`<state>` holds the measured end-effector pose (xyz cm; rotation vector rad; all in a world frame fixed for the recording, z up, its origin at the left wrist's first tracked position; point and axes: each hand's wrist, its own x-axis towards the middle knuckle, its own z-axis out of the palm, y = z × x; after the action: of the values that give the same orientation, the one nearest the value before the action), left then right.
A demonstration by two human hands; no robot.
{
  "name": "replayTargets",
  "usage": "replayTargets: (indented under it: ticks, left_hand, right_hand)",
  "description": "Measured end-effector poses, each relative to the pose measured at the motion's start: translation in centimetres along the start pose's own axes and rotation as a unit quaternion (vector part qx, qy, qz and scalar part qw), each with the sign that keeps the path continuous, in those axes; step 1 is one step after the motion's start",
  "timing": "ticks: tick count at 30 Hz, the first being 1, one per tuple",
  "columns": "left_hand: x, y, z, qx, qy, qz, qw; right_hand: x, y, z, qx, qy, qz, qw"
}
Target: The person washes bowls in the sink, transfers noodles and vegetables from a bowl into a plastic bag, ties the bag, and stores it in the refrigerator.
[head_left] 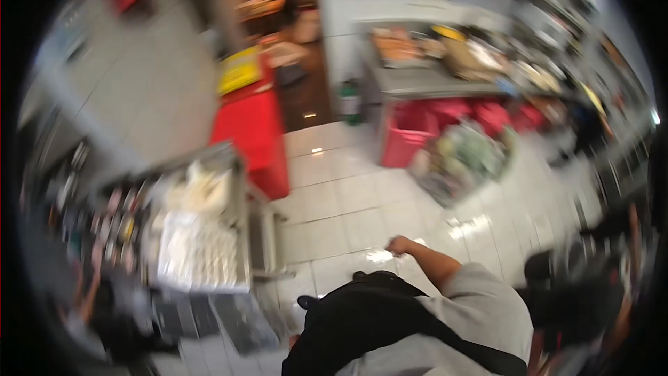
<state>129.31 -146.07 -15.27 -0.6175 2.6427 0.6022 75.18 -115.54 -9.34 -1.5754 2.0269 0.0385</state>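
My right hand point(398, 245) is out in front of my body above the tiled floor. Its fingers look curled into a loose fist, and I see nothing in it. Of my left hand point(293, 340) only a sliver of skin shows at the edge of my black apron point(362, 310); its fingers are hidden. On the left, nearest to that side, a metal table point(243, 237) carries a tray of pale rounded pieces point(198, 254) in rows, perhaps under plastic. A pale bag or cloth point(205, 191) lies behind them.
A red box-like stand point(254, 143) with a yellow item point(239, 69) on top stands beside a doorway. Across the floor, a loaded steel counter point(435, 83) has pink bins point(407, 139) and a filled clear bag point(470, 157) below. People are blurred at both sides.
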Motion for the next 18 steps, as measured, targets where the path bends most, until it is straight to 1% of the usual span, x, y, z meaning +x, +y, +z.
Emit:
replayTargets:
  ticks: [1, 2, 3, 4, 6, 7, 8, 9, 11, 12, 13, 14, 15, 16, 18]
  left_hand:
    - [0.9, -0.8, -1.5, -0.084, -0.05, -0.057, 0.994]
    - [2.3, -0.9, -3.4, -0.101, -0.082, -0.073, 0.989]
    - [4.4, -0.7, -4.9, -0.099, -0.111, -0.073, 0.986]
    - [7.0, -0.8, -6.2, -0.088, -0.133, -0.066, 0.985]
    - [11.9, 0.4, -8.8, -0.065, -0.171, -0.043, 0.982]
    - [14.1, 1.1, -10.0, -0.05, -0.187, -0.033, 0.981]
    - [16.1, 1.9, -11.0, -0.04, -0.199, -0.026, 0.979]
    - [18.0, 2.6, -11.8, -0.029, -0.209, -0.016, 0.977]
    - [21.1, 4.1, -13.4, -0.018, -0.225, -0.011, 0.974]
    - [22.5, 4.9, -14.0, -0.013, -0.229, -0.01, 0.973]
    - [23.6, 5.8, -14.6, -0.009, -0.235, -0.011, 0.972]
    - [24.8, 6.9, -15.0, -0.005, -0.24, -0.012, 0.971]
    - [25.8, 7.9, -15.5, 0.002, -0.245, -0.015, 0.969]
    - [26.6, 8.9, -15.8, 0.006, -0.252, -0.018, 0.967]
    - [27.8, 11.5, -16.0, 0.011, -0.26, -0.016, 0.965]
  right_hand:
    - [-1.6, -2.0, -3.2, 0.343, -0.024, 0.245, 0.906]
    - [-2.6, -1.1, -1.7, 0.335, 0.087, 0.157, 0.925]
    - [-4.1, -1.8, -3.1, 0.461, 0.11, 0.242, 0.846]
    - [-4.9, -2.5, -5.1, 0.577, 0.133, 0.311, 0.743]
    - [-7.9, -1.8, -6.0, 0.686, 0.248, 0.337, 0.595]
    - [-9.4, 1.1, -4.5, 0.54, 0.339, 0.231, 0.735]
    - [-10.8, 4.4, -3.0, 0.353, 0.401, 0.115, 0.837]
    - [-13.1, 5.8, -3.6, 0.464, 0.483, 0.112, 0.734]
    - [-18.3, 11.3, -5.9, 0.477, 0.534, 0.31, 0.625]
    - [-23.9, 7.1, -14.7, 0.628, 0.561, 0.334, 0.423]
    - [-27.1, 8.6, -16.6, 0.58, 0.649, 0.329, 0.367]
    - [-31.1, 9.0, -19.9, 0.549, 0.679, 0.333, 0.356]
    - [-34.5, 9.2, -22.9, 0.508, 0.716, 0.346, 0.33]
    - [-38.0, 8.7, -25.5, 0.501, 0.725, 0.336, 0.332]
    - [-42.7, 7.8, -30.2, 0.467, 0.764, 0.325, 0.305]
